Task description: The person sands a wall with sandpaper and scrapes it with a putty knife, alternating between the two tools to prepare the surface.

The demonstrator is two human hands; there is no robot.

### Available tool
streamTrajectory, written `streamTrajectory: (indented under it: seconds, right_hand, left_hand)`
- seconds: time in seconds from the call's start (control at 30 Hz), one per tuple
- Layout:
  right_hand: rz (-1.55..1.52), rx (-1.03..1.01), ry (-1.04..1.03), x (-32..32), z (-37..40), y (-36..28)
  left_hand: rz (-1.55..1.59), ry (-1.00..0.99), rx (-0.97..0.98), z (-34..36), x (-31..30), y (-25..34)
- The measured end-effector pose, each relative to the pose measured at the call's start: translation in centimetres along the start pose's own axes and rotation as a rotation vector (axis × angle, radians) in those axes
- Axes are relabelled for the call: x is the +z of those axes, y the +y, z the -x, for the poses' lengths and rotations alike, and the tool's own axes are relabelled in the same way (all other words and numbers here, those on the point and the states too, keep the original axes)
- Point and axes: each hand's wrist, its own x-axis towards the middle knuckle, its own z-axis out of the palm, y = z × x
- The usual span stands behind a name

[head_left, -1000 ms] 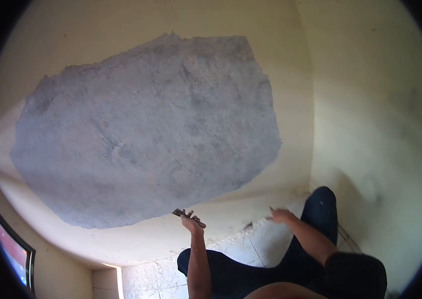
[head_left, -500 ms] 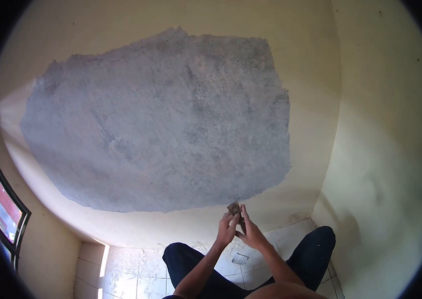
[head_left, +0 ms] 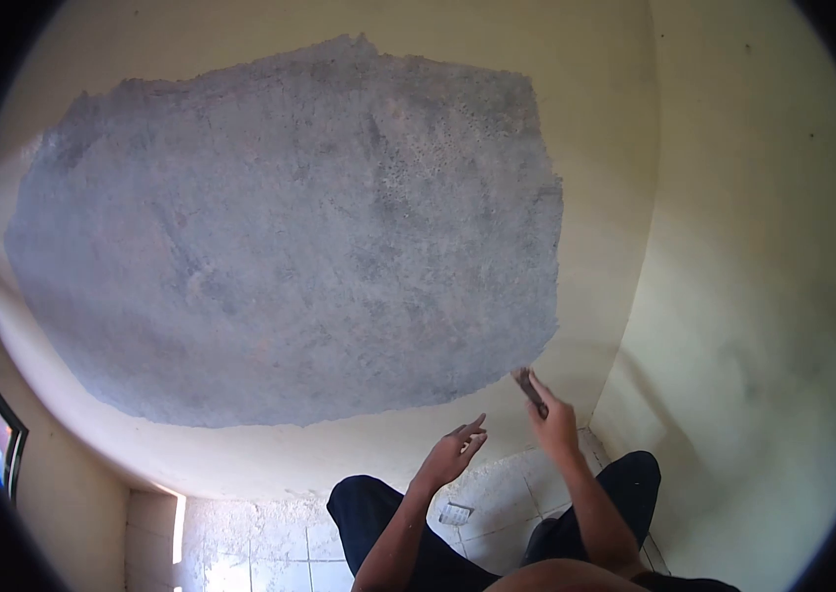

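Note:
My right hand (head_left: 554,426) grips a scraper (head_left: 529,390) with a dull, brownish blade. Its blade end is right at the lower right edge of a large grey bare patch (head_left: 319,247) on the cream wall (head_left: 600,247). My left hand (head_left: 451,454) hangs free below the patch, to the left of the right hand, its fingers stretched out and apart. Nothing shows in it. The patch has ragged edges and a pitted area toward its upper right.
My bent knees (head_left: 635,479) frame pale floor tiles (head_left: 280,543) scattered with whitish debris. A small drain cover (head_left: 455,513) lies between the legs. Another wall (head_left: 753,326) meets the cream wall at the right corner. A dark-framed window (head_left: 18,444) stands at far left.
My hands have come apart from the scraper they both touched. The right hand has carried it up and right toward the patch's edge; the left has opened. The view has turned slightly right.

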Motion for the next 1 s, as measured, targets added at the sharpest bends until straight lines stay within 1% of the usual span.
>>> streamTrajectory:
  seconds: [0.03,0.1,0.17,0.23,0.3,0.4,0.5,0.57,0.6,0.7,0.8,0.9,1.0]
  right_hand:
    - [0.034,-0.033,0.031,-1.2,-1.6,-0.7]
    - [0.285,-0.072,0.086,-4.3,-5.3,-5.1]
    - [0.391,-0.195,0.215,-7.0,-8.9,-9.4]
    - [0.479,-0.209,0.272,-9.6,-11.6,-15.3]
    - [0.551,-0.336,0.378,-10.9,-14.6,-18.4]
    - [0.591,-0.402,0.441,-11.7,-20.4,-23.4]
    - [0.590,-0.474,0.578,-10.6,-31.2,-26.0]
    - [0.542,-0.442,0.566,-10.0,-30.6,-27.6]
    - [0.526,-0.432,0.557,-10.1,-30.2,-28.3]
    - [0.508,-0.353,0.540,-10.4,-27.2,-27.6]
    - [0.476,-0.379,0.531,-9.5,-25.5,-24.6]
    - [0.310,-0.312,0.409,-9.0,-24.0,-22.7]
    - [0.273,-0.322,0.314,-7.8,-24.1,-18.9]
  left_hand:
    - [-0.031,-0.017,-0.019,0.0,-0.4,0.1]
    - [-0.092,-0.049,-0.067,0.2,-1.1,0.2]
    - [-0.092,-0.067,-0.097,0.1,-1.4,-0.5]
    - [-0.110,-0.074,-0.112,-0.1,-1.6,-1.5]
    - [-0.140,-0.068,-0.110,-0.3,-1.6,-2.6]
    - [-0.149,-0.084,-0.150,-0.6,-1.8,-3.8]
    - [-0.151,-0.060,-0.139,-0.4,-2.1,-4.5]
    - [-0.144,-0.035,-0.096,-0.1,-2.1,-6.1]
    - [-0.131,-0.019,-0.070,0.1,-2.2,-5.6]
    - [-0.131,-0.056,-0.151,0.7,-3.1,-4.2]
    - [-0.051,-0.040,-0.146,1.1,-3.8,-4.1]
    - [-0.056,-0.045,-0.167,1.5,-4.5,-4.1]
    - [-0.075,-0.042,-0.192,1.5,-4.8,-4.6]
